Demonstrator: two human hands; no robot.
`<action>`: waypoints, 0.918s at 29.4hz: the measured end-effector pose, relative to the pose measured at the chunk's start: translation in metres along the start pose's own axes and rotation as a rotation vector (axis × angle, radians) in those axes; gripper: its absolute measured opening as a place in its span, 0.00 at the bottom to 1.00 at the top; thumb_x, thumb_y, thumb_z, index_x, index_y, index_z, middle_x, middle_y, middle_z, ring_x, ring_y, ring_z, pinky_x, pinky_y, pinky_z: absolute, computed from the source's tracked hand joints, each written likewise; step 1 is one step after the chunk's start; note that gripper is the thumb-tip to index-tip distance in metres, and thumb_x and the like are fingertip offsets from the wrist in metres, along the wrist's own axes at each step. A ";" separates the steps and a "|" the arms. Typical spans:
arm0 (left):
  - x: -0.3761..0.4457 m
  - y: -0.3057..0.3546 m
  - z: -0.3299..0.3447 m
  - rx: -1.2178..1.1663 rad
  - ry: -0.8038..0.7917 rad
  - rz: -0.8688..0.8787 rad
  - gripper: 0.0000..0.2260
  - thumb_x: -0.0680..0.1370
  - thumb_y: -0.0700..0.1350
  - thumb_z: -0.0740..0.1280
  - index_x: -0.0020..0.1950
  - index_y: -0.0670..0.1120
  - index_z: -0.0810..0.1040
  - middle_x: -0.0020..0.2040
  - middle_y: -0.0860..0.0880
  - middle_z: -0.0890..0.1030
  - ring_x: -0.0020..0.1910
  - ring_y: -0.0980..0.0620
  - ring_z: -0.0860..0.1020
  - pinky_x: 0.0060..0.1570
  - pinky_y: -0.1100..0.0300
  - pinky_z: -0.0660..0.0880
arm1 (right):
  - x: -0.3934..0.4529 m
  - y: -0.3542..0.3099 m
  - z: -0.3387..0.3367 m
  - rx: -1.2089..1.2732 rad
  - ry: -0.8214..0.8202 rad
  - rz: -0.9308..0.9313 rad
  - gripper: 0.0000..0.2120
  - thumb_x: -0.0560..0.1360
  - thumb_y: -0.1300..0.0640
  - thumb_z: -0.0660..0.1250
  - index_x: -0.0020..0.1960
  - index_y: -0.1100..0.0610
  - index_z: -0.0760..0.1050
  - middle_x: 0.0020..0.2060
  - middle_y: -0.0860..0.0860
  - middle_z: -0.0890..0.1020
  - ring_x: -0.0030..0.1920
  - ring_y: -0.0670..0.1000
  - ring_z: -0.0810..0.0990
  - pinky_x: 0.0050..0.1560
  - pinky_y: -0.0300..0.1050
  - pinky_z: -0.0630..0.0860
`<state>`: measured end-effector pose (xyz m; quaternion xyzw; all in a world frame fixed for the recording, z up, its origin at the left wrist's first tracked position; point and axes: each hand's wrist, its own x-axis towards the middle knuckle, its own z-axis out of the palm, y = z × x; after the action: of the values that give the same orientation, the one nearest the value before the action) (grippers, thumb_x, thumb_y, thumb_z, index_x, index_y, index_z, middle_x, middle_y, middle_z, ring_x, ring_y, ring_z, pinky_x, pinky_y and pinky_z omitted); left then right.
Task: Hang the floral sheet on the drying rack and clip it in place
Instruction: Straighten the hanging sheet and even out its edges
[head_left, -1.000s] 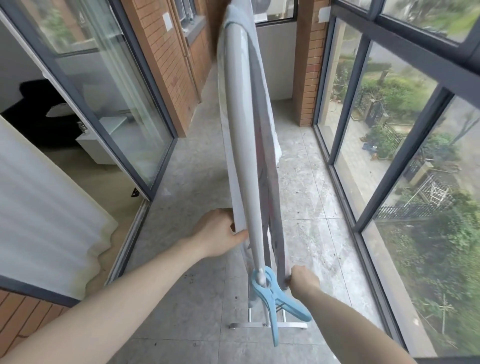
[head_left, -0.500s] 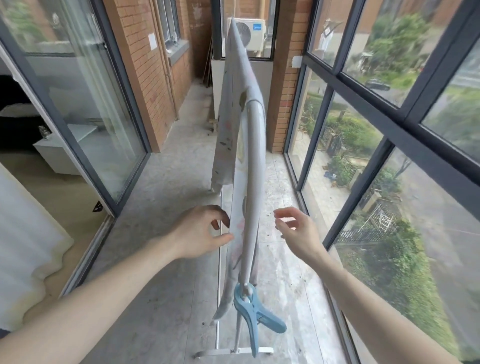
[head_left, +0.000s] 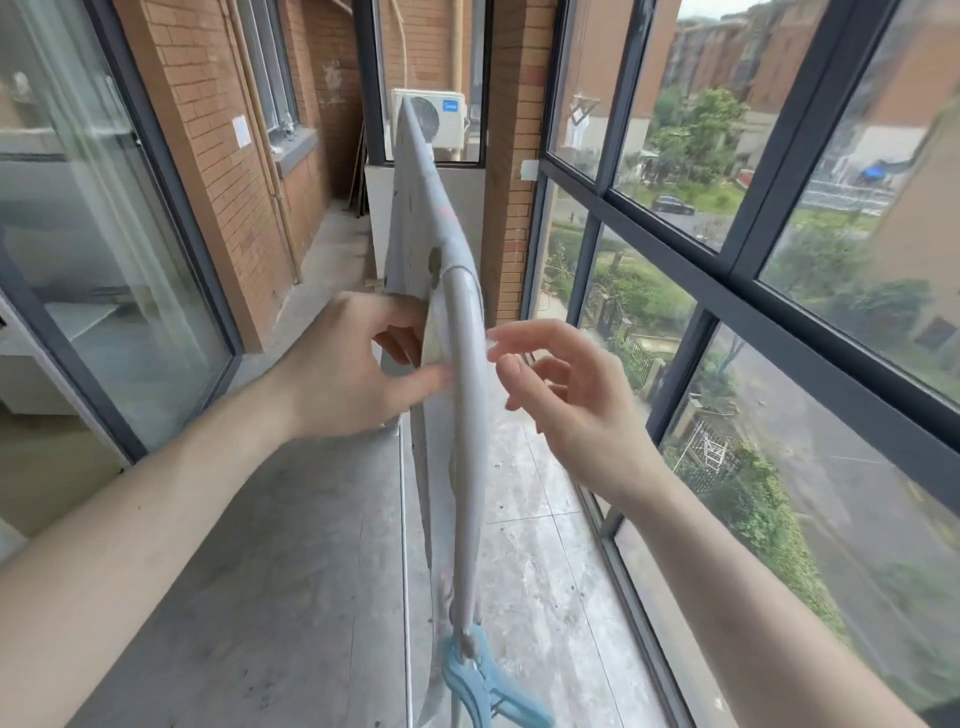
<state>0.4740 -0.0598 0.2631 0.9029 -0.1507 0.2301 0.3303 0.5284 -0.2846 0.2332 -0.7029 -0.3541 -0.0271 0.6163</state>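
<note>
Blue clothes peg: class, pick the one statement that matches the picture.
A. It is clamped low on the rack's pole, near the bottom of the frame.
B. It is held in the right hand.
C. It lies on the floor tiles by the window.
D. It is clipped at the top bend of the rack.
A. The blue clothes peg grips the drying rack pole low down, well below both hands; the right hand holds nothing.

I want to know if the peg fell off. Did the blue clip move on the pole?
No. The blue clip still grips the rack's grey pole at its low end; only the camera tilted upward.
</note>
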 end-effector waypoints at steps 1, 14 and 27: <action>0.006 -0.003 -0.005 -0.040 0.018 0.039 0.02 0.74 0.45 0.74 0.44 0.49 0.83 0.39 0.55 0.84 0.41 0.52 0.83 0.44 0.57 0.80 | 0.003 -0.004 0.002 -0.017 0.009 -0.007 0.10 0.80 0.50 0.71 0.59 0.51 0.81 0.52 0.49 0.84 0.41 0.58 0.81 0.42 0.64 0.80; 0.052 -0.019 -0.033 -0.202 -0.217 0.407 0.10 0.77 0.41 0.70 0.36 0.43 0.75 0.32 0.48 0.77 0.34 0.47 0.77 0.37 0.50 0.74 | -0.003 -0.019 0.046 -0.263 0.363 -0.016 0.08 0.78 0.57 0.75 0.44 0.45 0.82 0.32 0.40 0.78 0.32 0.47 0.73 0.31 0.55 0.73; 0.065 0.022 -0.050 -0.036 -0.203 0.571 0.07 0.82 0.46 0.65 0.45 0.46 0.77 0.35 0.50 0.77 0.34 0.51 0.74 0.36 0.56 0.71 | -0.034 -0.011 0.058 -0.402 0.509 0.123 0.08 0.78 0.63 0.74 0.41 0.55 0.80 0.35 0.56 0.82 0.34 0.57 0.81 0.34 0.35 0.76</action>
<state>0.5040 -0.0501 0.3419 0.8365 -0.4345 0.2197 0.2516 0.4742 -0.2491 0.2122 -0.8011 -0.1330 -0.2341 0.5345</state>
